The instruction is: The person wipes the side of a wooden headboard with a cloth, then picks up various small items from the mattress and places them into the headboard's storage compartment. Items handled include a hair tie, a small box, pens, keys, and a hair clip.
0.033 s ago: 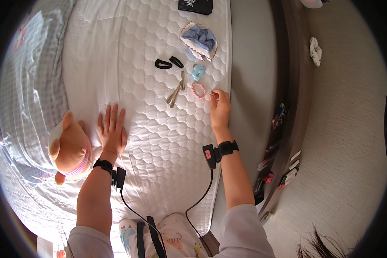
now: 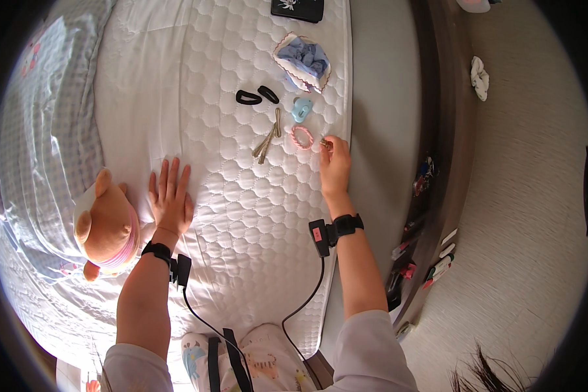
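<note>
My left hand [image 2: 171,201] lies flat on the white quilted bed pad, fingers spread, beside a tan stuffed toy [image 2: 104,228]. Near the pad's right edge, my right hand [image 2: 335,166] is closed in a pinch on a small brownish-gold piece [image 2: 325,144], too small for me to tell its kind. Just left of those fingertips rests a pink twisted hair tie [image 2: 293,136]. Above it sits a light-blue hair clip [image 2: 301,110]. Crossed gold hair clips [image 2: 266,144] lie to the left, with two black snap clips [image 2: 248,97] farther up.
A white scallop-edged pouch with bluish cloth [image 2: 305,57] and a black flat case [image 2: 298,9] lie farther away. A checked pillow [image 2: 52,124] is at left. Beyond the grey bed edge [image 2: 382,130], a dark ledge holds small items; a white scrunchie [image 2: 479,78] lies on the floor.
</note>
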A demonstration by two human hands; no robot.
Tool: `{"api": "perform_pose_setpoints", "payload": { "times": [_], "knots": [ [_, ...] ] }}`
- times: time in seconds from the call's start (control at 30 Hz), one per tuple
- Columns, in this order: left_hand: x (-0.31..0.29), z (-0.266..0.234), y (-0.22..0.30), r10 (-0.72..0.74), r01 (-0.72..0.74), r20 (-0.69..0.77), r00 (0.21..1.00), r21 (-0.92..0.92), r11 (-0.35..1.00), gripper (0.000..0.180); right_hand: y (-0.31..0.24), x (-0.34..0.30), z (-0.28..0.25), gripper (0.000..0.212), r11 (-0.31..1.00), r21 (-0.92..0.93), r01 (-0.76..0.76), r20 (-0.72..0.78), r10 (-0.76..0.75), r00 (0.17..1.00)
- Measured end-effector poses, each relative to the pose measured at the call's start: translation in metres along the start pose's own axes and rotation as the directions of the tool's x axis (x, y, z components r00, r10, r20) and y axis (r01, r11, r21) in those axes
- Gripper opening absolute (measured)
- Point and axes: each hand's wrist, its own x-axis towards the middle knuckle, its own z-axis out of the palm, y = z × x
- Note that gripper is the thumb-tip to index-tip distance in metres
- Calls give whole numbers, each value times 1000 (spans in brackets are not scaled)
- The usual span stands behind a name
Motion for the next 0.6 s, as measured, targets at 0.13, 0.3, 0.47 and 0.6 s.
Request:
{"api": "perform_pose_setpoints", "payload": {
  "times": [0.13,0.3,0.47,0.6],
  "knots": [
    [0,0,0,0,0,-6,1000,-3,1000,59,-10,0,-17,17,992,118,-47,-6,48,999],
    [0,0,0,-6,6,11,1000,-8,1000,58,-38,3,-67,18,981,185,-58,-48,68,997],
    [0,-1,0,-14,13,28,1000,21,1000,58,-59,21,-120,16,992,126,21,-206,6,979],
    [1,-1,1,-3,3,13,1000,-3,1000,58,-41,53,-154,16,999,29,23,-377,-11,926]
  ]
}}
